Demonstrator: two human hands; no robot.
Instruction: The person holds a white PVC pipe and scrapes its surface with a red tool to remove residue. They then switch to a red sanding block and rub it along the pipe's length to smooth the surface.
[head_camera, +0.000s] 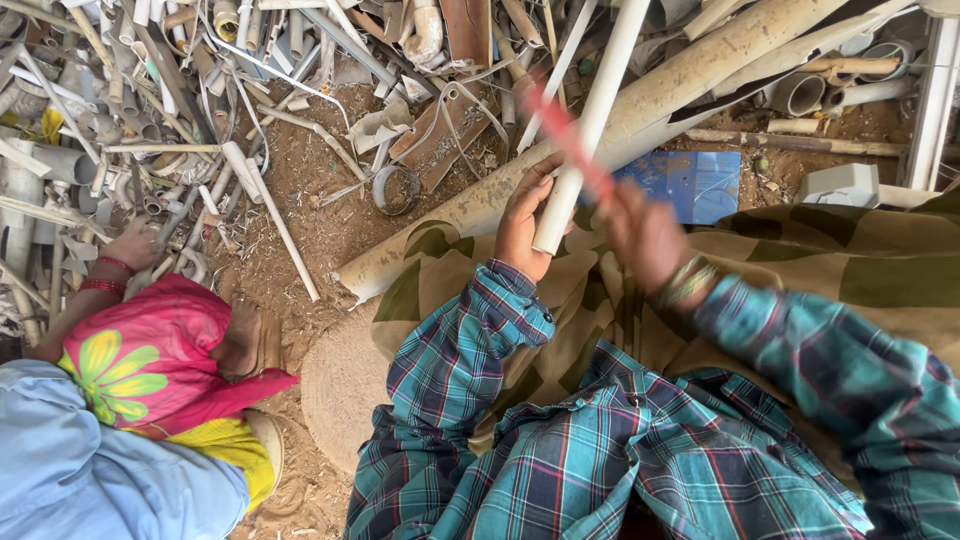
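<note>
Your left hand (522, 222) has its fingers clamped round the lower end of a white pipe (590, 120), which slants up and away over a thick dirty pipe (640, 105) lying across the scrap heap (200, 100). Your right hand (645, 235) is blurred; it seems closed on a red tool (565, 140) crossing the white pipe. A co-worker's hand (132, 245) reaches into scrap at left
</note>
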